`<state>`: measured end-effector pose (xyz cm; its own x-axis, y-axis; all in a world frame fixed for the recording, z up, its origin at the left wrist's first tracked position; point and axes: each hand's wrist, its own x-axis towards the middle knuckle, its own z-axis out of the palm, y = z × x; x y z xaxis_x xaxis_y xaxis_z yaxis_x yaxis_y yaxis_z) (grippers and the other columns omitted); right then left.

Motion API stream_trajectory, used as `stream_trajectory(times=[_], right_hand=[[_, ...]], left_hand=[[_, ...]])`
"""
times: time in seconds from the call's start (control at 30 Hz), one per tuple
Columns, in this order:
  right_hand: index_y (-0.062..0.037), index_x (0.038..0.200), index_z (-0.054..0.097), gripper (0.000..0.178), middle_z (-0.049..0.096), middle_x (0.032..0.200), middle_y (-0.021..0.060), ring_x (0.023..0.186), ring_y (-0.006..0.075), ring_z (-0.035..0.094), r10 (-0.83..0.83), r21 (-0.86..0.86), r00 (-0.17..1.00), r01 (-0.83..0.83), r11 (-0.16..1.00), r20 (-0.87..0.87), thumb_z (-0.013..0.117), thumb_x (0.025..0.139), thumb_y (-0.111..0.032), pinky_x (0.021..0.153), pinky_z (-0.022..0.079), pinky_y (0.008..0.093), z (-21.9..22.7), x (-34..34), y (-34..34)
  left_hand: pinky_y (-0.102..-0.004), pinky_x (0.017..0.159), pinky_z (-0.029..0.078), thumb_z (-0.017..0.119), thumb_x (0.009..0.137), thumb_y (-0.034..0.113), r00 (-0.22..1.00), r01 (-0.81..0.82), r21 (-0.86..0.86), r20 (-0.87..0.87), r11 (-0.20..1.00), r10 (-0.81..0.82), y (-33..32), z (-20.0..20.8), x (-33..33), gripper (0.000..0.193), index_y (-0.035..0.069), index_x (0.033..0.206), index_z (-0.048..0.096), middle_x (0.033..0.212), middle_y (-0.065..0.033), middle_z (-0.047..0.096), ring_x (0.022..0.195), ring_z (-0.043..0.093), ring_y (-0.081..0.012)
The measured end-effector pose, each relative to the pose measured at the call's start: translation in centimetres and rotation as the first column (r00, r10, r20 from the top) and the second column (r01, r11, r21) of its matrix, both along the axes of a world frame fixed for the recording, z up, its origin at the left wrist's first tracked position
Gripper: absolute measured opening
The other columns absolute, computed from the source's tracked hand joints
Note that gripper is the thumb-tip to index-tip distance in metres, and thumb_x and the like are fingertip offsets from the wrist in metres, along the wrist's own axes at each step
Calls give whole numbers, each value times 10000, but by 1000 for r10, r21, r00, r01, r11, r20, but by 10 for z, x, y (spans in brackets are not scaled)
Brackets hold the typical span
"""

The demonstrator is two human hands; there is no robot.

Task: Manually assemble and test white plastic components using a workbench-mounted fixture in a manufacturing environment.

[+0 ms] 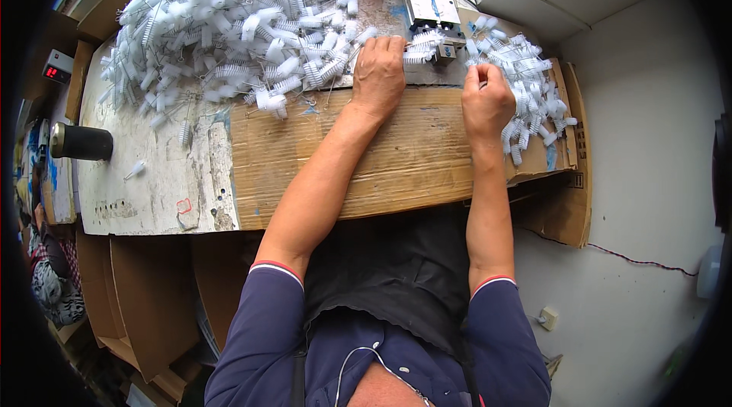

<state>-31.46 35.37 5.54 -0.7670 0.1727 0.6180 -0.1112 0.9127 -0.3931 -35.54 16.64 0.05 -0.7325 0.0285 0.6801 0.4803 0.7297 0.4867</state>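
My left hand (380, 77) is closed at the edge of the large pile of small white wire-handled brushes (221, 22). White bristles of a brush (422, 48) stick out just right of its fingertips, between the hand and a small metal block fixture (445, 51); the grip itself is mostly hidden. To the right of the fixture, my right hand (489, 102) is closed in a pinch beside a smaller heap of similar brushes (528, 75). What it pinches, if anything, is too small to make out.
Brown cardboard (351, 155) covers the bench's front. A larger metal block (431, 4) stands behind the fixture. At the left are a dark cylinder (84, 141), a loose brush (136, 170) and a box with a red display (58, 66). Another person (55, 285) is at far left.
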Motion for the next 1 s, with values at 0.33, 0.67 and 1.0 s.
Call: stream_trajectory(times=[0.33,0.67,1.0], right_hand=[[-49,923,742,209,765,904,190,856,385,757,-215,471,904,17,882,370,731,896,-256,758,600,486,10,-52,27],[-67,853,716,132,746,827,178,790,365,739,-109,170,953,62,983,282,704,857,-199,730,579,473,15,-40,26],[-37,804,705,151,724,749,187,708,368,725,156,-211,933,-90,973,324,705,857,-179,687,571,442,-9,13,-26]], left_hand=[[-430,832,521,575,864,-45,1000,8,-42,-9,999,-8,4,5,3,226,16,1062,665,945,-162,641,915,604,-345],[-435,793,533,579,852,-35,996,-15,-132,81,991,26,6,2,6,167,3,1006,630,899,-181,652,873,634,-343],[-525,729,536,638,899,51,974,-153,160,192,975,121,2,1,1,247,15,1127,550,839,-227,690,799,690,-422]])
